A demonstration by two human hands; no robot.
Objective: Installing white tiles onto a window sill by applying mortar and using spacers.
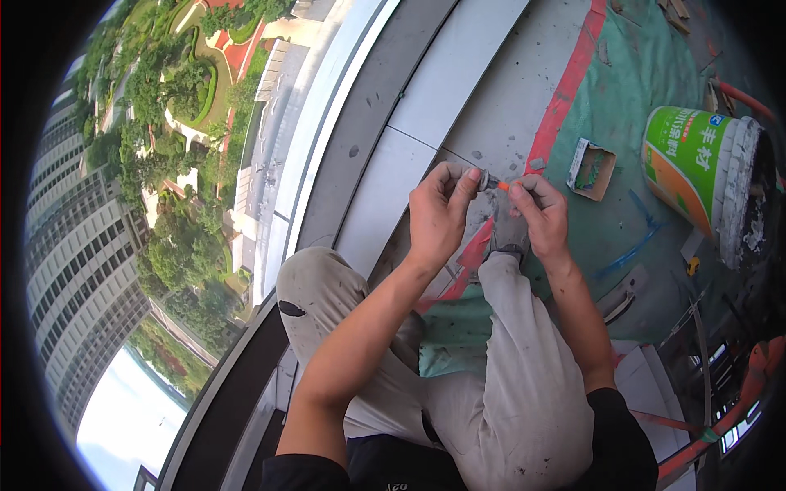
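Note:
My left hand (440, 214) pinches a small grey piece (489, 181) between thumb and fingertips. A short orange tip (503, 186) points from it toward my right hand (544, 214). The right thumb and forefinger are pressed together at the end of that orange tip. The kind of this small piece is too small to make out. Both hands are held up in front of my bent knees, over a dusty shoe (509, 233). A small open cardboard box (591, 169) with green bits inside stands just right of my right hand.
A green and white paint bucket (684, 164) stands tilted in view at the right. Green sheeting (606, 106) and a red strip (565, 90) cover the floor. White tiles (417, 114) run along the left, beside a ledge (340, 123) with a high drop beyond.

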